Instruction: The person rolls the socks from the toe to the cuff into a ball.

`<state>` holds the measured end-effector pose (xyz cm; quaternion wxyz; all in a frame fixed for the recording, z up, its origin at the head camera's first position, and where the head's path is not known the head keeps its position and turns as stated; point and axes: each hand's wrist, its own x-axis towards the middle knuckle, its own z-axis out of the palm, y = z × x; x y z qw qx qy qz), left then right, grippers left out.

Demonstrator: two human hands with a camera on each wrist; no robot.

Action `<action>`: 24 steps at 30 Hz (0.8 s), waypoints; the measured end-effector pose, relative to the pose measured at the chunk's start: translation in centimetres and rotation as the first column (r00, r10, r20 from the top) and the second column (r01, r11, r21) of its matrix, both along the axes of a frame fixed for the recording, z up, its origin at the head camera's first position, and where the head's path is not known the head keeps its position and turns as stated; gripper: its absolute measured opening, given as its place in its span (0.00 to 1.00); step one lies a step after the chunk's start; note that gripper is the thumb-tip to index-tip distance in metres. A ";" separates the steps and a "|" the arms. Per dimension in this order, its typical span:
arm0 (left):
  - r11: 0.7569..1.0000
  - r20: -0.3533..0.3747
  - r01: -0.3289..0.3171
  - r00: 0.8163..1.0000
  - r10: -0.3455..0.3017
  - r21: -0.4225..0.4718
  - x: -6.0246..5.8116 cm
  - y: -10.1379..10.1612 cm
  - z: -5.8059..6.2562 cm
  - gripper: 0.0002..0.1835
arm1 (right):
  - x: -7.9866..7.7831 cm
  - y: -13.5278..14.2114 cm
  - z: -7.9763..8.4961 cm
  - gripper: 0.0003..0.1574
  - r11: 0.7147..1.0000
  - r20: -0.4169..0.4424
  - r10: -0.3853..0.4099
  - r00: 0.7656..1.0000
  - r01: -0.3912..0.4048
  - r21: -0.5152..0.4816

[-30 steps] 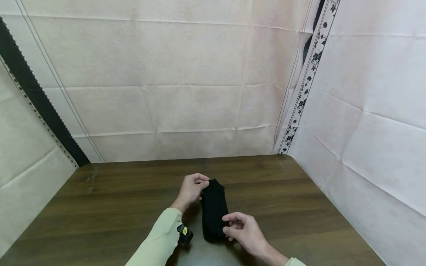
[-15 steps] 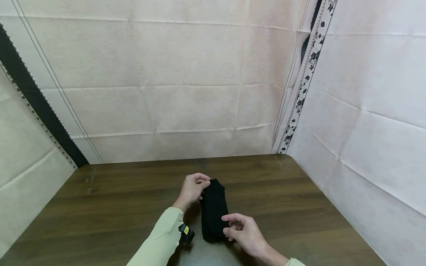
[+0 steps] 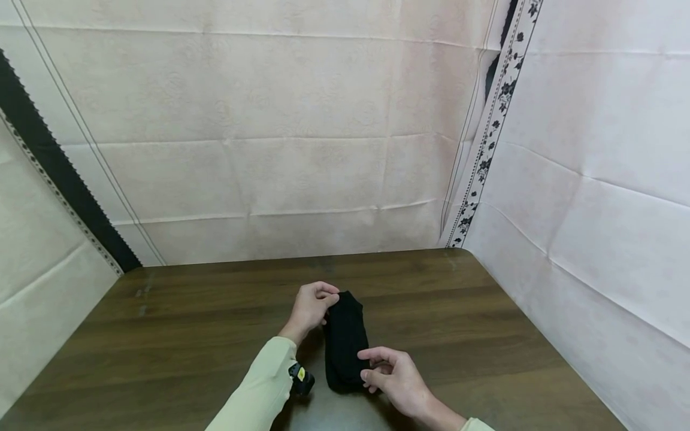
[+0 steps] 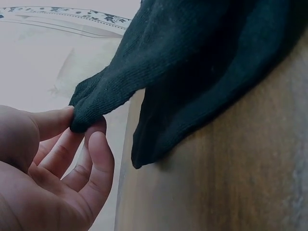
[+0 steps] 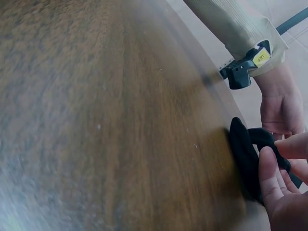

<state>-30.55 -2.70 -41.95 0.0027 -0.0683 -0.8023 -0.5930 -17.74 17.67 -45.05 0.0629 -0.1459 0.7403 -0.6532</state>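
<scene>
Cloth (image 3: 344,335), black, lying lengthwise mid-table! On this table (image 3: 188,335), my left hand (image 3: 309,305) has thumb and fingers clamped on the corner towards the table's far edge, lifted clear of the tabletop. My right hand (image 3: 400,378) pinches a fold farther from that edge. White drapes (image 3: 302,108) hang behind the table.
</scene>
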 end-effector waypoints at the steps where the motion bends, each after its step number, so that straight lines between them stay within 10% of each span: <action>1: 1.000 0.003 -0.001 1.000 0.001 -0.001 0.0 0.0 -0.1 0.04 | 0.0 0.0 -0.1 0.20 1.000 0.001 0.003 1.000 -0.003 -0.007; 24: 0.999 0.059 0.023 0.998 -0.021 -0.039 -0.5 -0.2 -1.3 0.03 | 0.2 0.2 0.2 0.21 0.999 0.031 0.040 0.999 -0.041 0.025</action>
